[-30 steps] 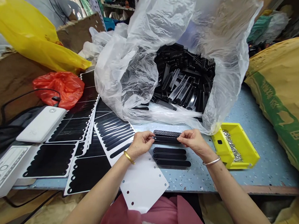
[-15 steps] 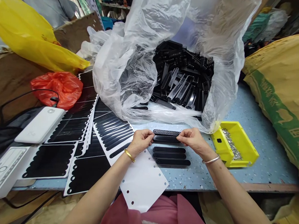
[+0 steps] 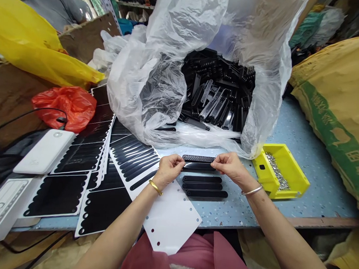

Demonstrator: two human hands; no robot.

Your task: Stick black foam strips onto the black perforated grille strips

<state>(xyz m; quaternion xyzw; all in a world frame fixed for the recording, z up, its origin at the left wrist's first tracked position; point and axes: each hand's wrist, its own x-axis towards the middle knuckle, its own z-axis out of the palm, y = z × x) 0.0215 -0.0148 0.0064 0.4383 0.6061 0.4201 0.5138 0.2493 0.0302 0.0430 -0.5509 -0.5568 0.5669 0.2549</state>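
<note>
My left hand [image 3: 171,168] and my right hand [image 3: 228,168] pinch the two ends of a glossy black adhesive strip [image 3: 197,166], stretched level between them. Just behind it lies a black plastic bar with a lattice face [image 3: 198,158]. Whether the strip touches a bar beneath it, I cannot tell. Nearer to me, three smooth black bars [image 3: 202,186] lie in a row on the blue speckled table. Beside my left forearm is a white backing sheet [image 3: 171,217], still carrying glossy black strips [image 3: 138,158] on its far part.
A large clear plastic bag [image 3: 163,90] full of black plastic bars [image 3: 220,88] stands behind my hands. At right are a yellow bin [image 3: 293,171] of small metal pieces and a big yellow sack [image 3: 338,101]. Black sticker sheets [image 3: 104,210], a white power bank [image 3: 44,150] and a red bag [image 3: 66,105] occupy the left.
The view has shifted slightly. Both hands keep their pinch on the strip; its left end, with a small round mark visible before, is now more covered by my left fingers.
</note>
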